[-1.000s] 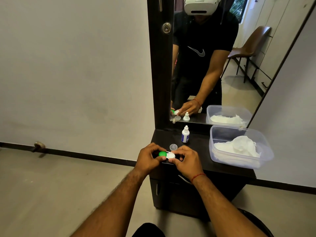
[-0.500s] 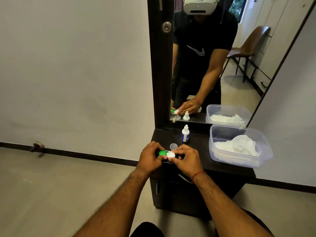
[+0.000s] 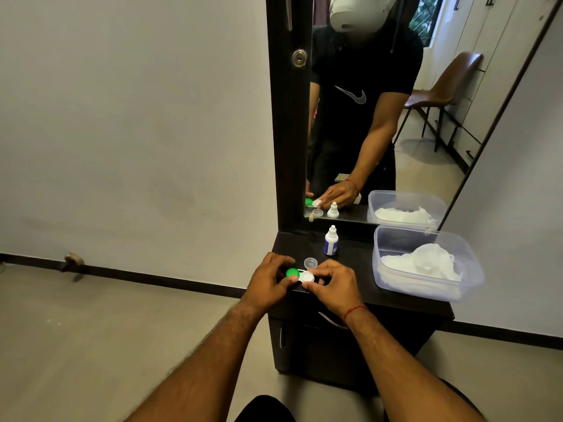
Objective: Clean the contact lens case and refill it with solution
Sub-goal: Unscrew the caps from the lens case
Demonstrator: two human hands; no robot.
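The contact lens case (image 3: 300, 275) is sitting just in front of the solution bottle (image 3: 331, 242), at the near edge of the dark dresser (image 3: 359, 269). It is small, with a round green cap (image 3: 292, 272) and a round white cap (image 3: 307, 277) side by side. Its long side is running left to right, with the green end pointing left. The left hand (image 3: 268, 281) is curling its fingers round the green end. The right hand (image 3: 333, 286) is pinching the white end. A little clear cap (image 3: 310, 263) is sitting between the bottle and the case. The bottle is wearing a blue label, with writing too small to read.
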